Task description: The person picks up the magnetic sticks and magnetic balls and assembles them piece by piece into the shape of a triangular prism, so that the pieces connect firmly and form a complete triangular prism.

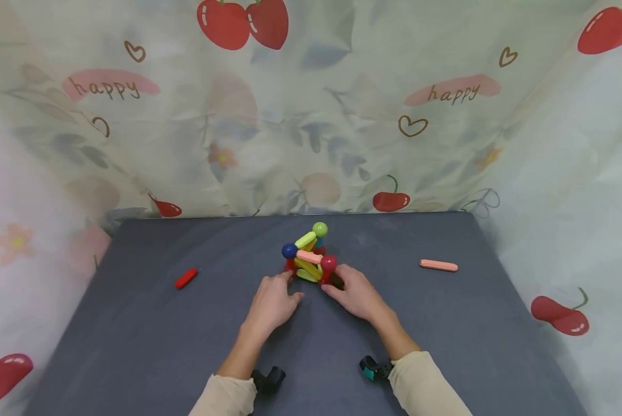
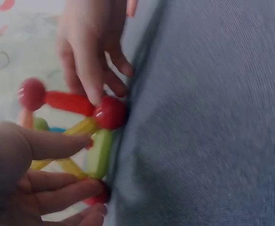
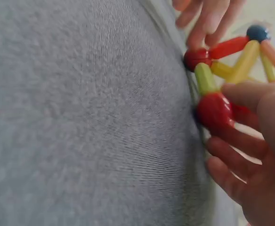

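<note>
A small frame of a ball-and-stick building toy (image 1: 309,257) stands on the table between both hands. Its upper balls are blue (image 3: 258,33), red (image 2: 32,94) and green (image 1: 319,229); yellow, red, light green and pink sticks join them to red lower balls. The left hand (image 1: 273,301) has its fingertips at the lower left red ball (image 2: 98,192), its thumb held apart. At the lower right red ball (image 3: 214,110), the right hand (image 1: 360,293) pinches with thumb on one side and fingers on the other.
One loose red stick (image 1: 186,278) lies on the dark table cloth (image 1: 150,341) at left. A loose pink stick (image 1: 438,265) lies to the right. Behind the table hangs a printed curtain (image 1: 290,156), with more cloth at both sides.
</note>
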